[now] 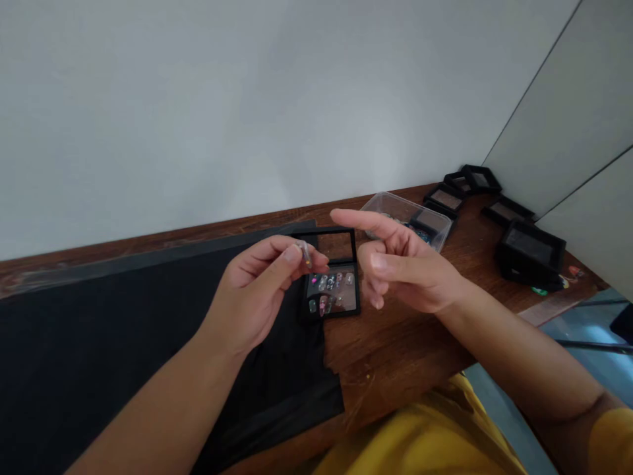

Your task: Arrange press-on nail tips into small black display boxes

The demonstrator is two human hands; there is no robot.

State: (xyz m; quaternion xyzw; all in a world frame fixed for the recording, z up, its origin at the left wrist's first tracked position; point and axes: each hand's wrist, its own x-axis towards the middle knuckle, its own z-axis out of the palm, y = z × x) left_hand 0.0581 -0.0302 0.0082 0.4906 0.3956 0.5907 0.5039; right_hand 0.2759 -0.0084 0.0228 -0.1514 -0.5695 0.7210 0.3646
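In front of me, my left hand (260,284) pinches a small, clear false nail (306,254) between thumb and fingertips. To its right is my right hand (400,264), index finger stretched out toward the left, thumb pressed against the curled fingers. Whether anything sits in that pinch is hidden. Below and between the hands lies an open black case (358,305) with a windowed lid. Several decorated false nails (330,284) rest inside it, some clear, some with pink or dark ornaments. My left hand partly covers the case's left side.
A clear plastic tub (395,203) with small items stands behind my right hand. Several black windowed cases (531,247) lie at the right on the brown wooden table (395,349). Black cloth (99,336) covers the left part. A pale wall (198,119) rises behind.
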